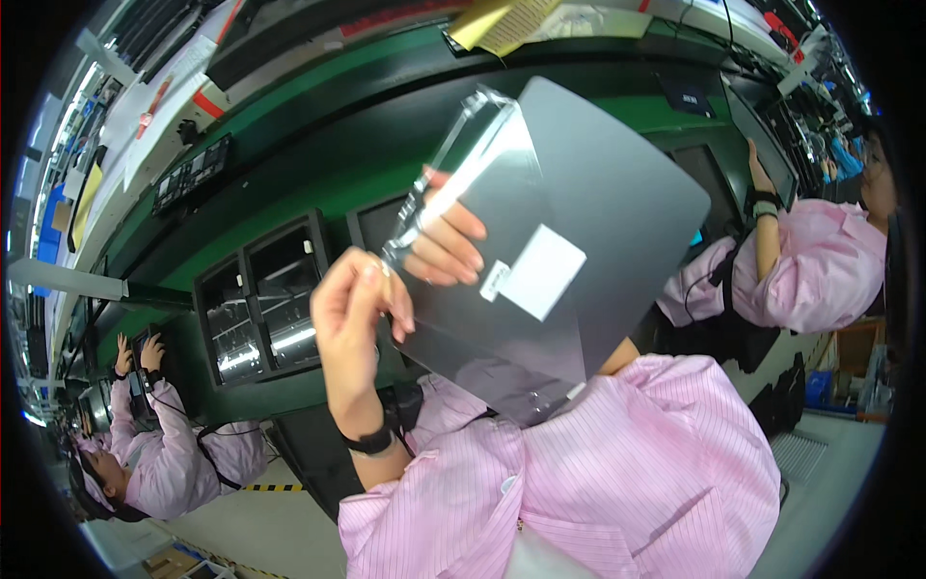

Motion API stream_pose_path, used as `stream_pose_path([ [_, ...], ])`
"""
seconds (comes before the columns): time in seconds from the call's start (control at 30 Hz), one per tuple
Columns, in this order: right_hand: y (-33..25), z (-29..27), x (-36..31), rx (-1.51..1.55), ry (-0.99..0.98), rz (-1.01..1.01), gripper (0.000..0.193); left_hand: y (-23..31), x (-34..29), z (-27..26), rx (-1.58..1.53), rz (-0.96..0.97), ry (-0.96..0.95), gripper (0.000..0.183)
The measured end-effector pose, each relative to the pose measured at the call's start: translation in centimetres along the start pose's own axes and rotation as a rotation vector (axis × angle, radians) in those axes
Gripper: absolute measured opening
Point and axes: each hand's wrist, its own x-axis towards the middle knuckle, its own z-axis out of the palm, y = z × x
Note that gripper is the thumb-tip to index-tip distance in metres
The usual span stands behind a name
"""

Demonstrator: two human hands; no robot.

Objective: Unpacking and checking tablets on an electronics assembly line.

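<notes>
Two at work: left hand (353, 301) pinches film (511, 147), right hand (446, 236) curls behind, grip unclear; hard tugging could drop the panel (627, 183)!

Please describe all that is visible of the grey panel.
The panel is flat, dark grey and smooth, possibly plastic, with rounded corners. It is tilted in mid-air, mid-picture. Clear film appears to extend beyond its left edge, which a white label crosses. The left hand pinches the film; fingers of the right hand show nearby, but whether they touch the panel is unclear.
</notes>
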Motion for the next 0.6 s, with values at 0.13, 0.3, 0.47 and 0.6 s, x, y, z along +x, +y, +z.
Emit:
stream_pose_path([
  [0.13,0.2,-0.9,-0.4,0.051,0.048,-0.112,0.049,0.9,2.0,-0.3,-0.008,-0.034,0.032,0.025],
  [0.3,0.7,-0.8,0.2,0.072,0.000,-0.186,0.042,1.2,3.1,-0.4,-0.023,0.013,-0.063,0.026],
  [0.47,-1.7,-0.1,-1.3,-0.089,0.434,-0.009,0.049,3.5,3.0,1.1,-0.030,0.049,-0.038,0.026],
  [0.6,-3.2,-0.5,-2.7,-0.708,0.966,-0.008,0.042,6.4,0.9,3.7,0.179,0.170,-0.037,0.022],
])
